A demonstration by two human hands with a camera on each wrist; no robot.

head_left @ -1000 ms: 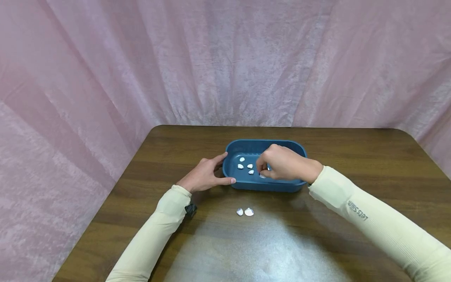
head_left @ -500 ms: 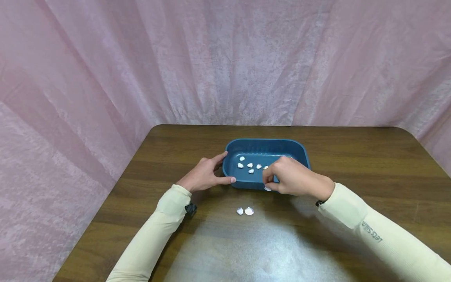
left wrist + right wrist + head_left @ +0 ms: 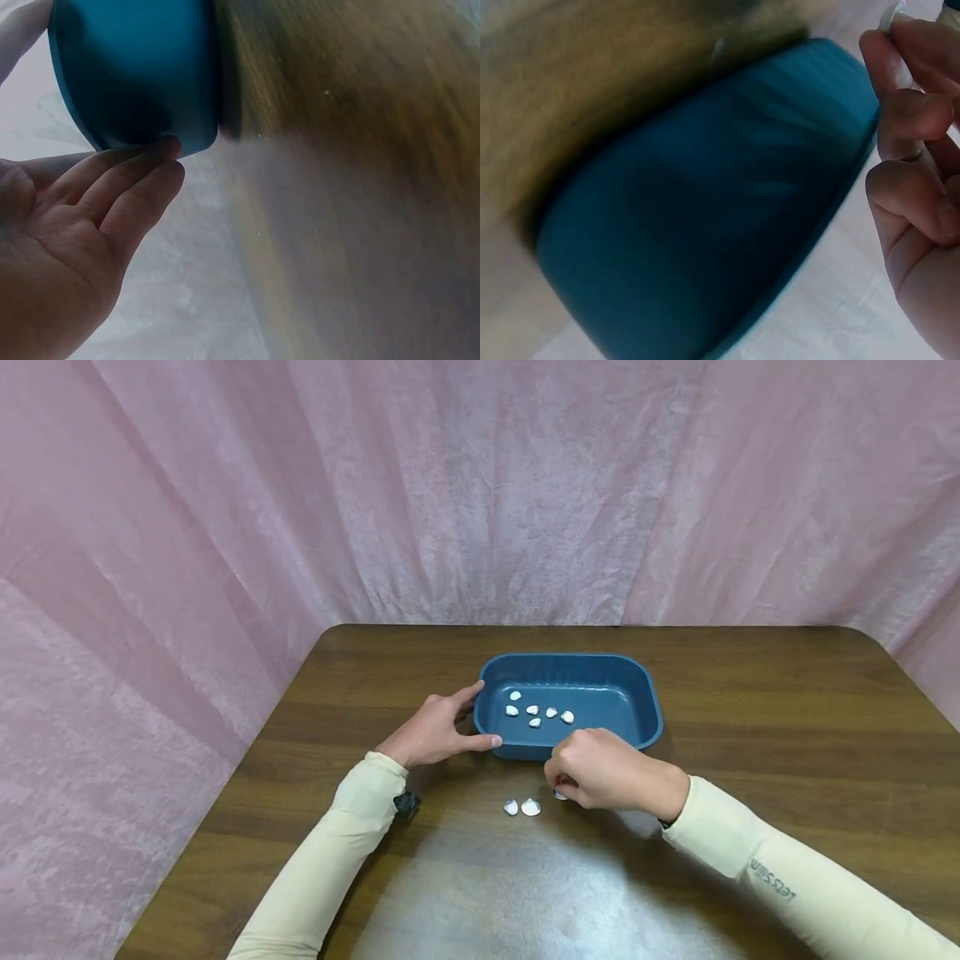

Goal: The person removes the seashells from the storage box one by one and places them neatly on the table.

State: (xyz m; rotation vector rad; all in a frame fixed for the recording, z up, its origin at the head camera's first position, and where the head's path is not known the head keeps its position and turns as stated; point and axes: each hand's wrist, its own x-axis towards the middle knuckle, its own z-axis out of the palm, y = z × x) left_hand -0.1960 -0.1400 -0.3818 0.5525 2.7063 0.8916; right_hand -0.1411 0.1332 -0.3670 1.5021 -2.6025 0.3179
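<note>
In the head view my left hand rests against the left end of a blue rectangular tub, thumb at the near side and fingers at the far side. Its fingers lie fairly straight along the tub wall in the left wrist view. My right hand is over the table just in front of the tub, pinching a small white seashell between thumb and fingertips. The thin pale edge of that seashell shows in the right wrist view. Two more seashells lie on the table to its left.
Several white seashells are spread over the left and middle of the tub's floor. The tub stands on a brown wooden table, with a pink curtain hanging behind. Light glares off the table's near part.
My right hand has come out of the tub, over its near rim, and down toward the table with a seashell in its fingertips. The left hand stays in place.
</note>
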